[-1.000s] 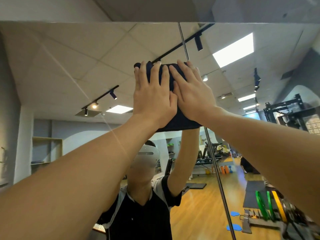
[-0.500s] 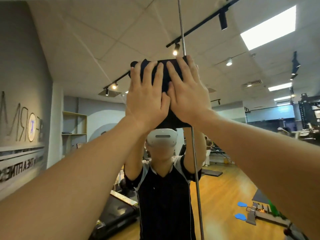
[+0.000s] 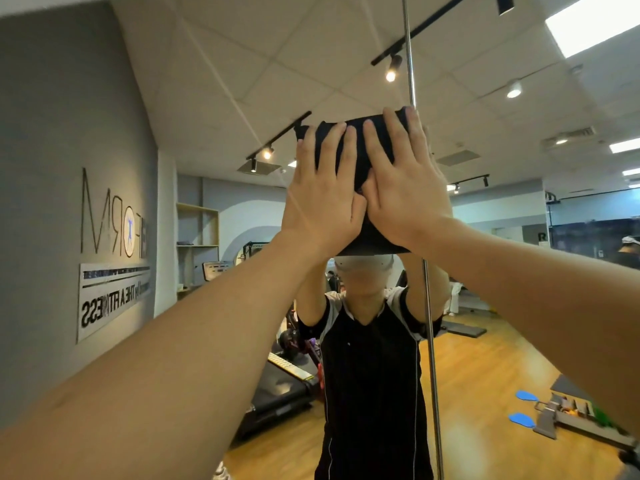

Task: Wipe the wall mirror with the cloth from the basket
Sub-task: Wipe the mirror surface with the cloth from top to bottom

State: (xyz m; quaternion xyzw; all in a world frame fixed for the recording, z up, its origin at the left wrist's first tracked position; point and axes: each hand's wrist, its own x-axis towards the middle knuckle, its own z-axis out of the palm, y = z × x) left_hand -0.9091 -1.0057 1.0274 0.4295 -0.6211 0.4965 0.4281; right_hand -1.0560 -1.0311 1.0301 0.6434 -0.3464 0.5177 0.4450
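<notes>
A dark navy folded cloth [image 3: 358, 143] lies flat against the wall mirror [image 3: 214, 98], a little above head height. My left hand [image 3: 322, 192] presses on the cloth's left half with straight, spread fingers. My right hand [image 3: 403, 185] presses on the right half the same way, thumb beside the left hand. Both arms reach up and forward. The cloth's middle is hidden under my hands; its top and bottom edges show.
A vertical metal seam [image 3: 427, 323] between mirror panels runs behind the cloth's right side. The mirror reflects a person in a black shirt [image 3: 370, 382], a gym with a wooden floor, a treadmill [image 3: 280, 389] and a grey lettered wall [image 3: 69, 168].
Both hands and the cloth slid down the mirror from near its top edge toward head height, drifting slightly right. The hands stayed flat on the cloth throughout.
</notes>
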